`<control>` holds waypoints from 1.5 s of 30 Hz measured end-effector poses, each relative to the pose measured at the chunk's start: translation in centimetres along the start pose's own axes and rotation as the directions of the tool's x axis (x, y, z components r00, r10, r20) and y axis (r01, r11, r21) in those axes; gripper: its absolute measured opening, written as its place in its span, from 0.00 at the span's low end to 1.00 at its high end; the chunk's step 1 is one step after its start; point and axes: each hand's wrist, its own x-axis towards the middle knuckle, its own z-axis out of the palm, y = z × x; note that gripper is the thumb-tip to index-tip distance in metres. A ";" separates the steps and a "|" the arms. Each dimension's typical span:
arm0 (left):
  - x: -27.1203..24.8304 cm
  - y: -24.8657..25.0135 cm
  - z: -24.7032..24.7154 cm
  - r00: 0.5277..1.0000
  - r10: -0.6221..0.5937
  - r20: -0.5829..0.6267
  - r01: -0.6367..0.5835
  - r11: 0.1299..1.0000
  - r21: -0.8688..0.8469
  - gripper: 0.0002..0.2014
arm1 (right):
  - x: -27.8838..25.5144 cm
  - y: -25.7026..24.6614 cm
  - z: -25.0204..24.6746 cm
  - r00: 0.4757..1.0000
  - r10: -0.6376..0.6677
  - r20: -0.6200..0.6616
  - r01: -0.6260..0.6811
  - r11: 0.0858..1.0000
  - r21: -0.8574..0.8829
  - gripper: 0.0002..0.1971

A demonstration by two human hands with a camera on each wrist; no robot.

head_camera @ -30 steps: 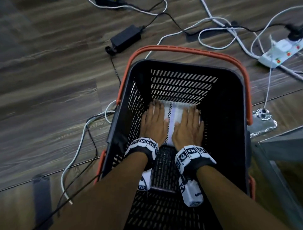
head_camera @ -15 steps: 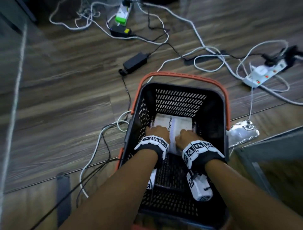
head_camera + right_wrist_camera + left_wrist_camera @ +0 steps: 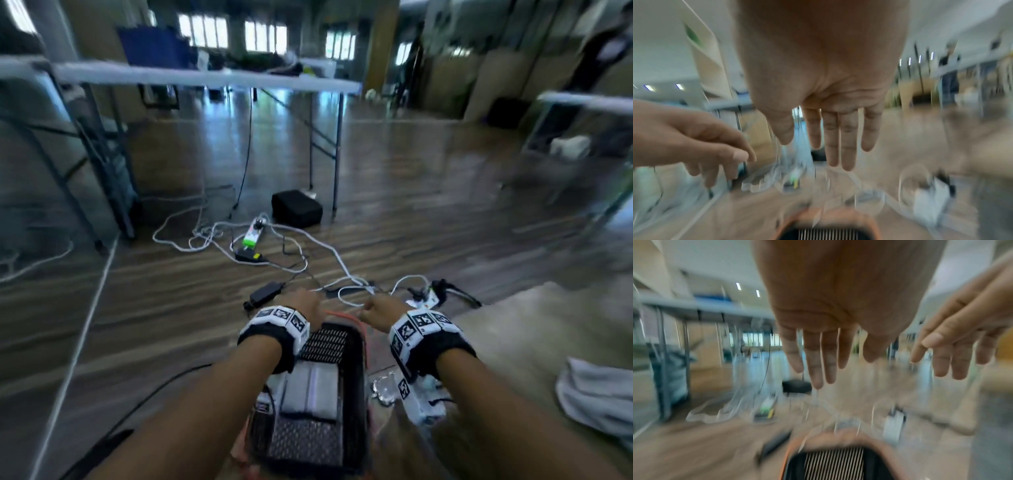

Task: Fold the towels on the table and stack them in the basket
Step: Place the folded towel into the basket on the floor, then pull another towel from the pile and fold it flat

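Note:
A black slatted basket (image 3: 356,404) with an orange handle stands on the floor below my arms. A folded white towel (image 3: 311,390) lies flat inside it. My left hand (image 3: 303,306) hovers above the basket's far rim, fingers straight and empty, as the left wrist view shows (image 3: 818,356). My right hand (image 3: 378,311) hangs to the right of it, also above the rim, fingers extended and holding nothing (image 3: 838,134). A loose grey-white towel (image 3: 596,397) lies on a surface at the right edge. Both wrist views are motion-blurred.
White cables (image 3: 308,246), a green-tagged power strip (image 3: 253,234), a black adapter (image 3: 265,294) and a black box (image 3: 296,209) lie on the wooden floor beyond the basket. A folding table (image 3: 205,77) stands farther back; a crumpled foil piece (image 3: 383,389) is beside the basket.
Both hands have lifted off the folded towel and risen out of the basket. My head view has swung up from the basket to the room.

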 end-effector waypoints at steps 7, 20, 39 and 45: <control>-9.7 7.1 -11.0 0.963 0.134 -0.235 -0.133 0.991 0.022 0.17 | -13.7 -0.3 -9.5 0.967 0.005 -0.253 -0.012 1.000 -0.025 0.17; -17.8 20.7 -13.6 0.821 0.530 -0.211 -0.501 0.847 0.176 0.21 | -31.7 6.0 -13.2 0.901 0.234 -0.364 -0.279 0.957 -0.077 0.21; -24.5 46.6 4.7 0.319 0.944 0.081 -0.948 0.319 0.014 0.18 | -54.2 28.1 2.7 0.430 0.864 -0.261 -0.776 0.501 0.382 0.09; -26.4 50.4 12.0 0.158 0.967 0.199 -0.982 0.176 -0.074 0.17 | -56.6 30.7 9.4 0.389 0.885 -0.257 -0.799 0.463 0.384 0.14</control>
